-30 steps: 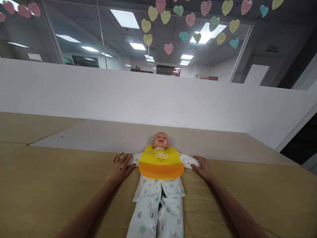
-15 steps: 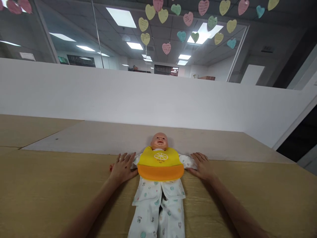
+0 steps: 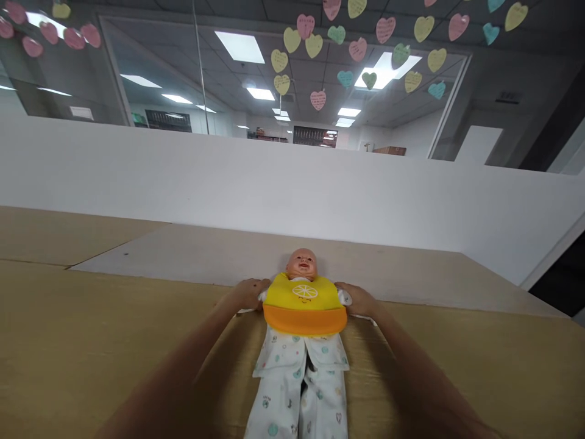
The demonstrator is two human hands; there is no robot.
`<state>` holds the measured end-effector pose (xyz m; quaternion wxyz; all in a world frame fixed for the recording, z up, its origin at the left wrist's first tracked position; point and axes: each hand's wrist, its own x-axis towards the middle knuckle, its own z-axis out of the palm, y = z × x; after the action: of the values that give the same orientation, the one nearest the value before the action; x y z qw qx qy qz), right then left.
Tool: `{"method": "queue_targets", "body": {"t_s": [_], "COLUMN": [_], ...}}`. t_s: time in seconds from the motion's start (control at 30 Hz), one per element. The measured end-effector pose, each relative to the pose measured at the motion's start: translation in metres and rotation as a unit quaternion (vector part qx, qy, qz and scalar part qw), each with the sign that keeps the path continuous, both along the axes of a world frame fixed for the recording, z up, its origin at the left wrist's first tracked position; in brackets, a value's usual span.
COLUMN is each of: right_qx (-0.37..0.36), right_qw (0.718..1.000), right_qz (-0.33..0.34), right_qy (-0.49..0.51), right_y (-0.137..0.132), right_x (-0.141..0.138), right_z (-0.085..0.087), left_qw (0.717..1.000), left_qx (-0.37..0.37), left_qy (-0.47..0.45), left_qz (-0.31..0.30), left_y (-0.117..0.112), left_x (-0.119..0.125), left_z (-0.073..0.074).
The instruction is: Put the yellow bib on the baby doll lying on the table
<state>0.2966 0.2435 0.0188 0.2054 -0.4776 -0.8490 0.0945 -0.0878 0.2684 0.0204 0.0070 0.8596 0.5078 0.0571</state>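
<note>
Doll (image 3: 302, 264), one, wears one bib (image 3: 304, 305) between two hands (image 3: 248, 294) (image 3: 360, 299), each grip pinching one sleeve (image 3: 344, 297).

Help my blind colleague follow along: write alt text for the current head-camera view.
A baby doll lies face up on a tan-and-grey surface, wearing a yellow-and-orange bib over white patterned clothes, with a person's left hand and right hand at its sleeves. Beyond stand a white wall and glass dotted with heart-shaped notes.

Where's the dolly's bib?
Low in the middle of the head view: the bib lies on the doll, covering its chest, between the left hand and the right hand.
</note>
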Motion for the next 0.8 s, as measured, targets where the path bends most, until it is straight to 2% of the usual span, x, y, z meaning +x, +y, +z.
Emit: {"method": "queue_targets", "body": {"t_s": [0.17, 0.27, 0.33, 0.43, 0.53, 0.6, 0.73, 0.8], "right_qx": [-0.017, -0.001, 0.034, 0.128, 0.216, 0.249, 0.267, 0.238], "right_qw": [0.997, 0.992, 0.989, 0.983, 0.969, 0.963, 0.959, 0.969], "right_qz": [-0.060, -0.100, -0.116, -0.112, -0.106, -0.100, -0.095, -0.069], "right_qy": [-0.039, -0.071, -0.084, -0.075, -0.050, -0.027, 0.009, 0.008], "right_y": [-0.007, -0.015, -0.023, -0.041, -0.062, -0.074, -0.087, -0.089], "right_x": [0.021, 0.037, 0.044, 0.047, 0.043, 0.040, 0.034, 0.030], "right_z": [-0.005, -0.012, -0.017, -0.025, -0.037, -0.046, -0.056, -0.056], "left_qw": [0.998, 0.987, 0.968, 0.943, 0.932, 0.932, 0.939, 0.946], "left_qx": [0.052, 0.155, 0.249, 0.315, 0.329, 0.332, 0.321, 0.300], "left_qy": [0.012, -0.006, -0.039, -0.105, -0.142, -0.138, -0.123, -0.121], "left_qz": [0.028, 0.037, 0.019, 0.038, 0.057, 0.050, 0.017, -0.009], "left_y": [-0.009, -0.024, -0.038, -0.059, -0.077, -0.085, -0.092, -0.092], "left_x": [-0.009, -0.010, -0.006, -0.001, 0.000, 0.001, 0.005, 0.007], "left_z": [-0.002, -0.012, -0.022, -0.033, -0.036, -0.036, -0.037, -0.039]}}
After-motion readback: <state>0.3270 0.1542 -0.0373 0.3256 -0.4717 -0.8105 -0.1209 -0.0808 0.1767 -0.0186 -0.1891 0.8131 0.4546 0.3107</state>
